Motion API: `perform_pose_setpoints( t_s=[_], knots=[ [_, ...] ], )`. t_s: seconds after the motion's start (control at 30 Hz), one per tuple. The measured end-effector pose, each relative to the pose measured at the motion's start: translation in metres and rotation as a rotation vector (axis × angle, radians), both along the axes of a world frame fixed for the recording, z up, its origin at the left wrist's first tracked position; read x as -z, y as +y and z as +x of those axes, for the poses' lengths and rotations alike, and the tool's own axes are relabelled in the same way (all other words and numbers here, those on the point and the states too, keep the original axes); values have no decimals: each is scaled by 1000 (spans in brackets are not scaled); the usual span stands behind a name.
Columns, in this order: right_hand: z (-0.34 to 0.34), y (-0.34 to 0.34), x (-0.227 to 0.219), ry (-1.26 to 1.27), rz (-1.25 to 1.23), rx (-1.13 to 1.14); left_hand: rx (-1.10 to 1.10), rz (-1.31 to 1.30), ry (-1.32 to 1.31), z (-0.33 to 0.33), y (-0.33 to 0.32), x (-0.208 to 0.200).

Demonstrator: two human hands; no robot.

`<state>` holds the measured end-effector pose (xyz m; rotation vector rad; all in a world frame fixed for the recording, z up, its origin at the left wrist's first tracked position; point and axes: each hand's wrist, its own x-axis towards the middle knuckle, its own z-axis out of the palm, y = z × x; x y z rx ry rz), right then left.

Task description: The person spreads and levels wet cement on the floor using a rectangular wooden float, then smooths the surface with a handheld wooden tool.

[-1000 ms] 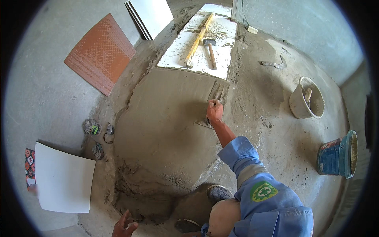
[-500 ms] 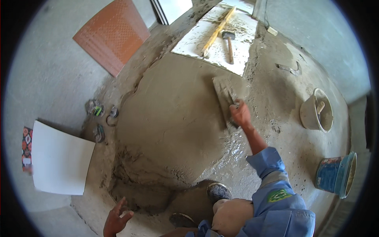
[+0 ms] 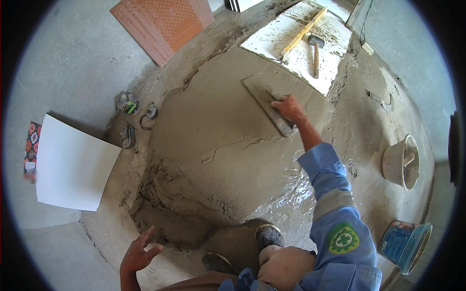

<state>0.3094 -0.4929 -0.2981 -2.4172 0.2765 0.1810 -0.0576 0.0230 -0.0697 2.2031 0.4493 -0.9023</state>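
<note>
Grip on the right hand (image 3: 290, 107) is clamped on the handle of a trowel (image 3: 267, 105), which sits on the wet mortar (image 3: 208, 111) toward its far right corner. Left hand (image 3: 138, 254) hangs fingers apart by the near left corner, and a mallet (image 3: 316, 58) lies on the white board (image 3: 272, 41) past the far edge.

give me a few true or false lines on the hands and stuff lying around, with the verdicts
1. The right hand holds a trowel. True.
2. The left hand is clenched in a fist. False: it is open and empty.
3. The hammer lies on the white board. True.
4. The blue bucket stands left of the wet cement. False: it stands to the right.
5. A yellow bar lies beside the hammer. True.
</note>
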Motion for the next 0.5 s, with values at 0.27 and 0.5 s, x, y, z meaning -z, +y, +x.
perform_pose_setpoints(
  t_s=[0.27, 0.5],
  knots=[
    [-82, 135, -21, 127, 31, -356, 25, 10, 23, 4, -4, -4],
    [-176, 169, -45, 263, -50, -564, -1, -42, -4, 0, -7, -10]
  ],
)
